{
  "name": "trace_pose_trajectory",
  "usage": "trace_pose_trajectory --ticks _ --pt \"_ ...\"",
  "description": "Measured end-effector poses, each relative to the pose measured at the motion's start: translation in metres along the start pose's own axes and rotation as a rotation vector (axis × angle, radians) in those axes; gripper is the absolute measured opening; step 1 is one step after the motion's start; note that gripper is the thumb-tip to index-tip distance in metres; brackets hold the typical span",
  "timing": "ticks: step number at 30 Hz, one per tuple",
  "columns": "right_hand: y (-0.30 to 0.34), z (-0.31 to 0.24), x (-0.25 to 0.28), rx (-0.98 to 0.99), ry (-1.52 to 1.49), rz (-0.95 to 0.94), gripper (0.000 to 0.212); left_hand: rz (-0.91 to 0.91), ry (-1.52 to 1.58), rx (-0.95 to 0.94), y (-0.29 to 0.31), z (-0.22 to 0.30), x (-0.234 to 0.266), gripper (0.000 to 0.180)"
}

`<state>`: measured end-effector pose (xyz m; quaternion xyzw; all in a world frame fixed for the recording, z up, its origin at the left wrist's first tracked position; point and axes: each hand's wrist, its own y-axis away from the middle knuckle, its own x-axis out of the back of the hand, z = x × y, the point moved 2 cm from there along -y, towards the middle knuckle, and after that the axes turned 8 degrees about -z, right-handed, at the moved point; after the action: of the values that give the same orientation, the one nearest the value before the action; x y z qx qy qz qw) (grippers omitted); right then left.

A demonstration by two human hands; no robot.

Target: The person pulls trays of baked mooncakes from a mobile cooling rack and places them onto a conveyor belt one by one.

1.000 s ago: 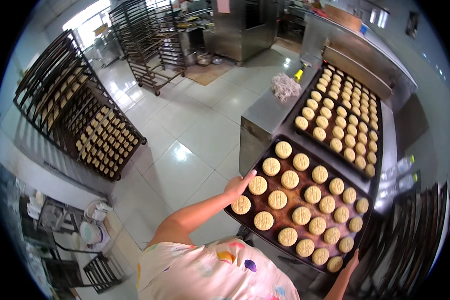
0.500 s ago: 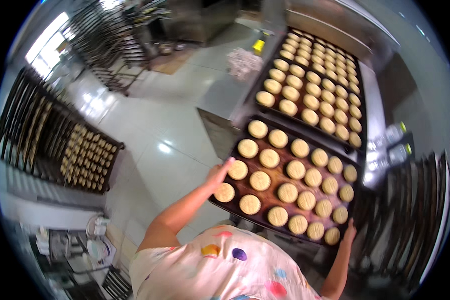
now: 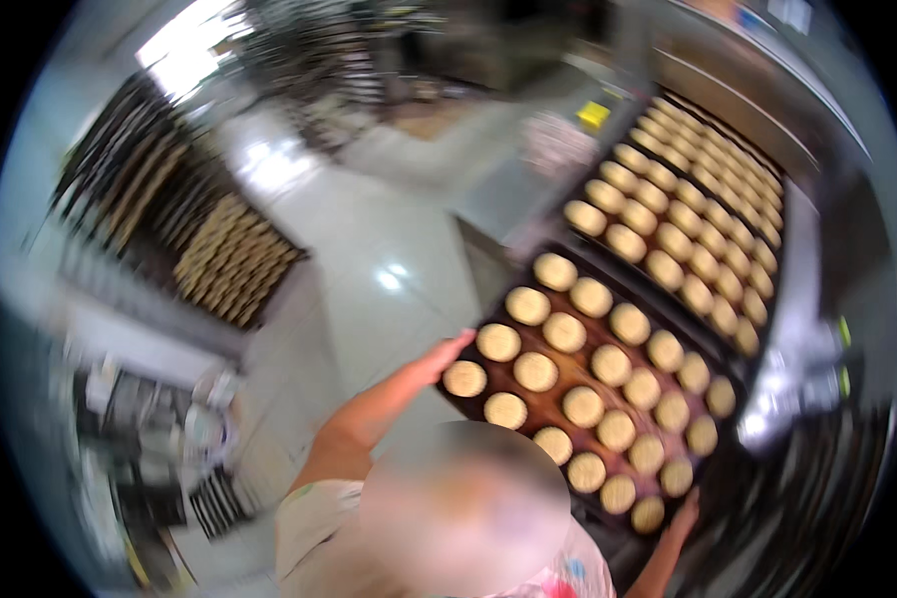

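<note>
Held level before my body is a dark baking tray (image 3: 574,363) with rows of round, pale pastries (image 3: 583,407) on its reddish-brown surface. My left hand (image 3: 448,357) is closed on its left edge. On the near right corner, my right hand (image 3: 686,513) grips the rim, its fingers mostly hidden beneath. Just beyond the far edge lies another dark tray (image 3: 651,235) full of similar pastries, and a further batch of pastries (image 3: 716,149) sits behind it, against a metal wall. A blurred patch covers part of the held tray's near edge.
At the left stands a rack (image 3: 135,179) of trays, with a pastry-filled tray (image 3: 234,259) at its side. Bottles (image 3: 812,384) with green caps are on the right, above dark stacked trays (image 3: 817,488). A crumpled cloth (image 3: 558,143) and a yellow object (image 3: 594,115) lie beyond the tray.
The whole scene has shifted rightward in view and is more blurred. Both hands still hold the tray, which looks slightly more turned. A blurred patch now covers part of my front.
</note>
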<state>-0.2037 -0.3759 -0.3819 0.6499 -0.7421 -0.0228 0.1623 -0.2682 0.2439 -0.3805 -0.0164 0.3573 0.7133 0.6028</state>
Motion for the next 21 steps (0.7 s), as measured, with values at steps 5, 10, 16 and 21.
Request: trace_pose_trajectory --ticks 5,10,16,21 --pt "-0.009 -0.009 -0.007 0.242 0.233 0.060 0.054 0.091 -0.182 0.067 0.013 0.025 -0.033 0.068" --pt "-0.035 -0.018 -0.056 0.240 0.255 0.037 0.053 0.109 -0.279 0.112 0.006 0.016 -0.001 0.070" --pt "-0.042 -0.008 -0.038 0.211 0.259 0.057 0.051 0.131 -0.148 0.028 0.029 0.012 -0.016 0.066" --pt "-0.043 0.045 0.029 0.129 0.106 0.030 0.050 0.119 0.032 0.005 0.016 0.014 -0.022 0.055"
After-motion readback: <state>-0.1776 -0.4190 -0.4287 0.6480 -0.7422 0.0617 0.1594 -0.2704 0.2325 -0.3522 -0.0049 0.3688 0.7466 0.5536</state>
